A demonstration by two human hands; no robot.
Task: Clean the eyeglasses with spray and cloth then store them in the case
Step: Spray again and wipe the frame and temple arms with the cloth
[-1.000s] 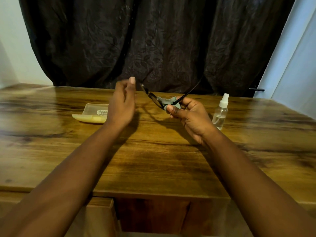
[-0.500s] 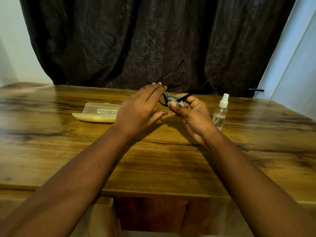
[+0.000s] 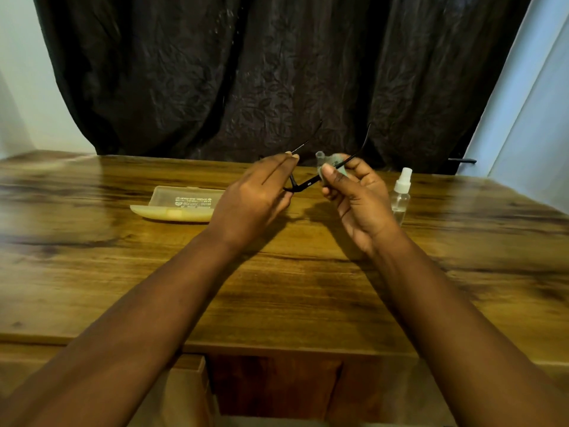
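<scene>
Black-framed eyeglasses (image 3: 303, 185) are held up above the wooden table (image 3: 277, 272), both temples open and pointing away toward the curtain. My left hand (image 3: 255, 195) holds the left side of the frame with its fingers stretched along it. My right hand (image 3: 354, 192) pinches a small grey-green cloth (image 3: 331, 163) against the right lens and temple. A translucent yellowish case (image 3: 180, 204) lies open on the table to the left. A small clear spray bottle (image 3: 400, 197) with a white nozzle stands to the right, just behind my right hand.
A dark curtain (image 3: 277, 72) hangs behind the table's far edge. Pale walls show at both sides. A lower wooden piece (image 3: 184, 392) sits beneath the table's near edge.
My left hand came in from the left and took hold of the frame's left side. The glasses turned so both temples now point away from me.
</scene>
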